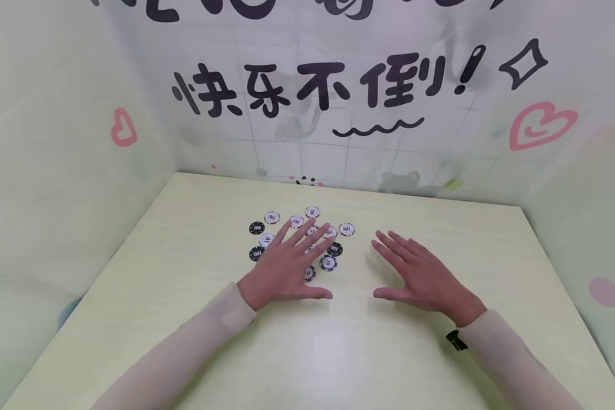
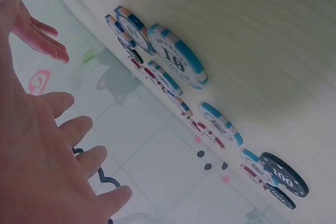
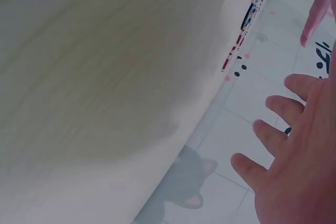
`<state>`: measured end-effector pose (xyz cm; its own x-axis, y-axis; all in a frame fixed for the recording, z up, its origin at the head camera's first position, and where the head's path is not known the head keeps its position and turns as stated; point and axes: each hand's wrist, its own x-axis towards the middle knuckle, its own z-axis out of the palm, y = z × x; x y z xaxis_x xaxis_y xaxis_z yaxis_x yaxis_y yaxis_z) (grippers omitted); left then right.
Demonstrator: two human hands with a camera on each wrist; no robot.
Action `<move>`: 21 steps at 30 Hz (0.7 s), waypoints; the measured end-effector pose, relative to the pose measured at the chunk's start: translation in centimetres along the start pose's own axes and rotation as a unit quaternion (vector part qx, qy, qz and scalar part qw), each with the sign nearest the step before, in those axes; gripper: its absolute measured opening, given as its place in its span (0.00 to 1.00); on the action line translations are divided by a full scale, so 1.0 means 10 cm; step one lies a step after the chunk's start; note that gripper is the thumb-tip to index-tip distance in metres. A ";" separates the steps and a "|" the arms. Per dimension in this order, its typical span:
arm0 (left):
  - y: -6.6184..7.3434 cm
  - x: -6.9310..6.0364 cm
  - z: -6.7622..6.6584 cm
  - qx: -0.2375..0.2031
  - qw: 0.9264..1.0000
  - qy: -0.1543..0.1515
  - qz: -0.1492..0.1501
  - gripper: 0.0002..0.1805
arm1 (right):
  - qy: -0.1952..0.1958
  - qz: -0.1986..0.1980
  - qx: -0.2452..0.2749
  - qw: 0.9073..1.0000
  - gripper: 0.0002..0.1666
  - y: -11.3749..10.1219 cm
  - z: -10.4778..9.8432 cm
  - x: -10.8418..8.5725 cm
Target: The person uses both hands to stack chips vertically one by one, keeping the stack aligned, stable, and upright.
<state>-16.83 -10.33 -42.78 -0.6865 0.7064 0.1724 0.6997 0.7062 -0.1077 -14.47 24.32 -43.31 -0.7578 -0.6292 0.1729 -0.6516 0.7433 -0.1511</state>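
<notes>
Sleeves: both forearms are covered, by a pale left sleeve [image 1: 184, 347] and a pale right sleeve [image 1: 512, 364]; a small black piece [image 1: 456, 340] is seen beside the right cuff.
Right hand: the right hand [image 1: 421, 279] is held above the pale tabletop [image 1: 338, 364], to the right of the chips, with fingers extended and thumb apart; nothing is held.
Left hand: the left hand [image 1: 284, 270] is spread wide above the chips, some of which are partly hidden by it; nothing is gripped.
Nearer chips: a blue-edged "10" poker chip [image 1: 328, 262] is laid near the black "100" poker chip [image 1: 334, 249].
Farther chips: a white "100" poker chip [image 1: 346, 229] is placed at the group's right, and another white chip [image 1: 312, 212] at its far edge.
Backdrop: the table is closed behind by a printed sheet [image 1: 210, 151], on which black Chinese lettering [image 1: 320, 85] is shown.
</notes>
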 end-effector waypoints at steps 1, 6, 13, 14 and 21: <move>-0.01 0.01 0.00 -0.001 1.000 -0.004 -0.003 0.62 | 0.002 -0.002 0.005 1.000 0.59 0.01 0.01 0.01; -0.04 0.06 0.02 -0.008 1.000 -0.023 -0.015 0.60 | 0.004 0.000 0.025 1.000 0.55 0.03 0.02 0.06; -0.06 0.14 0.06 -0.017 0.999 -0.020 -0.021 0.52 | -0.007 0.016 0.025 1.000 0.50 0.08 0.02 0.09; -0.05 0.15 0.06 -0.014 1.000 -0.020 -0.020 0.50 | -0.005 0.014 0.023 1.000 0.49 0.08 0.03 0.09; 0.00 0.23 0.10 0.002 1.000 0.000 -0.013 0.32 | -0.007 0.001 0.019 1.000 0.45 0.08 0.05 0.19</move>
<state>-18.58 -8.66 -43.37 -0.7045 0.6875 0.1762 0.6805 0.7248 -0.1075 -16.45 23.66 -43.62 -0.7587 -0.6317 0.1594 -0.6515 0.7349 -0.1883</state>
